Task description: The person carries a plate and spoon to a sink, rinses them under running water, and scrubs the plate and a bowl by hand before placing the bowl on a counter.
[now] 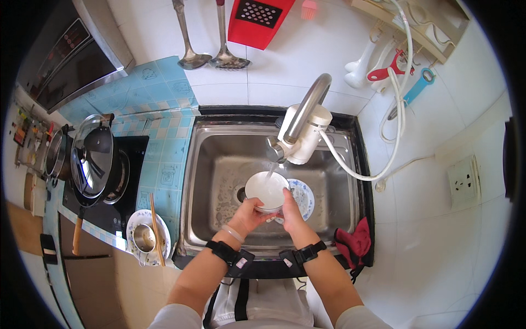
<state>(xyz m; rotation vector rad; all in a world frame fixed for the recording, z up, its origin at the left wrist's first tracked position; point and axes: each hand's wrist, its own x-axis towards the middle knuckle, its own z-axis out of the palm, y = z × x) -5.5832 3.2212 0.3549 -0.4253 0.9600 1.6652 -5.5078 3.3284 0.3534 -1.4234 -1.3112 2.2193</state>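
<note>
Both hands hold a white bowl (pixel 267 190) over a stainless steel sink (pixel 222 164). My left hand (pixel 249 216) grips its lower left rim, and my right hand (pixel 290 209) has its right side. Water runs into the bowl from the spout of a white faucet (pixel 302 135) with a curved metal neck. Behind the bowl, on its right, a plate with blue floral print (pixel 303 197) lies in the sink, partly hidden by the bowl and my right hand. Whatever lies under the bowl is hidden.
Left of the sink, a floral plate (pixel 133 222) bears a small metal cup (pixel 144 237) and chopsticks (pixel 155 230). Beyond it a lidded pan (pixel 92 156) stands on a black cooktop (pixel 133 164). A red cloth (pixel 356 242) lies at the sink's right front corner. A white hose (pixel 349 170) loops right of the faucet.
</note>
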